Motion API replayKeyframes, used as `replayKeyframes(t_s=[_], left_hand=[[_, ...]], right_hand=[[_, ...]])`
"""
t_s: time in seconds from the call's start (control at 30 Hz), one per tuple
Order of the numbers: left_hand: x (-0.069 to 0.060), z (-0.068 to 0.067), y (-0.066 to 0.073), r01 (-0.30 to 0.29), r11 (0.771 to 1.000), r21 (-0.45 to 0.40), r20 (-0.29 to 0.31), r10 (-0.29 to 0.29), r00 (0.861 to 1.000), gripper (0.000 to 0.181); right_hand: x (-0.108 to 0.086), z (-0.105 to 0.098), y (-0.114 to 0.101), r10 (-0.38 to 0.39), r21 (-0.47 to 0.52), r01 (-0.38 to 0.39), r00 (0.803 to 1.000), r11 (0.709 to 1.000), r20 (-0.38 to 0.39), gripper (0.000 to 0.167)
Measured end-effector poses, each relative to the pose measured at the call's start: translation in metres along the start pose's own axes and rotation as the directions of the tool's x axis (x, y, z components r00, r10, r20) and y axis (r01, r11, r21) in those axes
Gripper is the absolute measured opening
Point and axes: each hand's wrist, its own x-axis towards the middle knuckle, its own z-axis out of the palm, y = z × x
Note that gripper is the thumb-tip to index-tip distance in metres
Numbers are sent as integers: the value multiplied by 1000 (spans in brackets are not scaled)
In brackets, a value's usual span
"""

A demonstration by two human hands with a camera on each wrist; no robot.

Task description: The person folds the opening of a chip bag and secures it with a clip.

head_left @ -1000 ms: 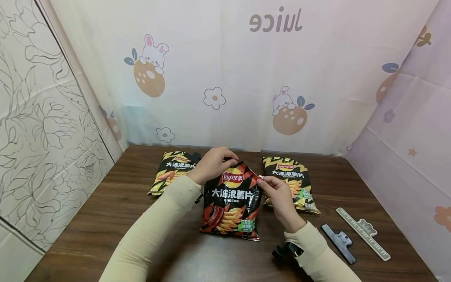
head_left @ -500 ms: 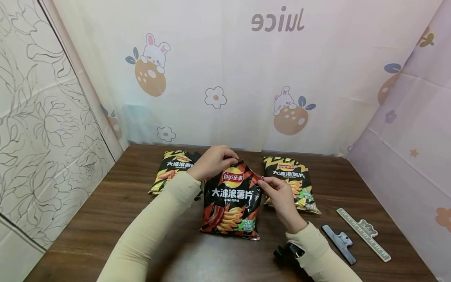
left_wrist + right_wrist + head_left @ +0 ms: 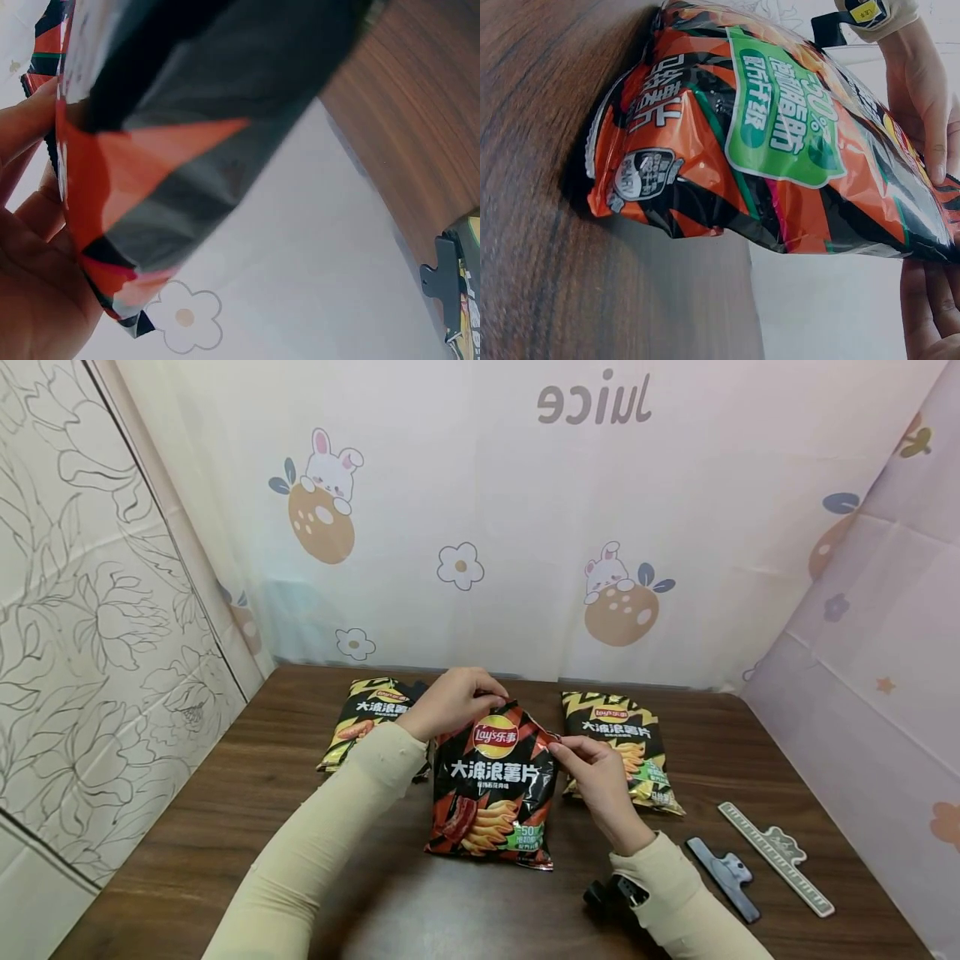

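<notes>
In the head view, the left hand (image 3: pixel 457 702) pinches the top edge of a red-and-black Lay's chip bag (image 3: pixel 495 793), and the right hand (image 3: pixel 597 774), thumb and finger closed together, pinches its upper right corner. The bag faces the camera upright, its bottom end down at the brown wooden desk (image 3: pixel 172 827). It reads "Lay's 乐事" and "大波浪薯片", with "-50" on a green patch. Left of it and further back lies one yellow-and-black Lay's bag (image 3: pixel 384 700); right of it and further back lies another Lay's bag (image 3: pixel 592 717), both marked "大波浪薯片". To the bag's right, past the right sleeve (image 3: pixel 660 877), lie a blue-grey clip (image 3: pixel 722 877) and a long pale clip (image 3: pixel 768 852), its script too small to read. Behind the bag, the desk's back edge meets a curtain (image 3: pixel 517 502) printed with a mirrored "Juice"; in front, bare wood runs toward the bottom of the picture.

In the left wrist view, the left hand's thumb and bent fingers grip the bag's crimped edge. A dark clip (image 3: pixel 441 281) sits well apart from it.

In the right wrist view, "饱和脂肪" and "配方升级" show on the green patch, "马铃薯片" near the bottom seam. Both hands are at the upper end.
</notes>
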Motion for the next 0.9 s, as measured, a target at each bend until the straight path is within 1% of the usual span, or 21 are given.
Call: replayKeyframes(t_s=[0.17, 0.37, 0.47, 0.7, 0.83, 0.9], left_hand=[[-1, -1, 0, -3, 1000, -12, -5, 3, 1000, 17], [-1, 0, -2, -22, 1000, -7, -21, 22, 1000, 16], [-1, 0, -2, -30, 1000, 2, -32, 30, 999, 16], [-2, 1, -3, -48, 999, 17, -47, 48, 998, 15], [-2, 1, -4, -50, 999, 15, -52, 50, 997, 15], [-2, 1, -4, -52, 999, 18, -52, 53, 997, 15]], right_hand=[[0, -1, 3, -51, -15, 51, 999, 999, 15, 34], [0, 0, 5, -85, -26, 85, 996, 996, -6, 27], [0, 0, 6, -110, -53, 109, 994, 993, -13, 24], [1, 0, 8, -208, -141, 201, 978, 969, -35, 14], [-1, 2, 5, -235, -167, 224, 971, 960, -47, 13], [-3, 3, 0, -249, -178, 237, 967, 955, -46, 12]])
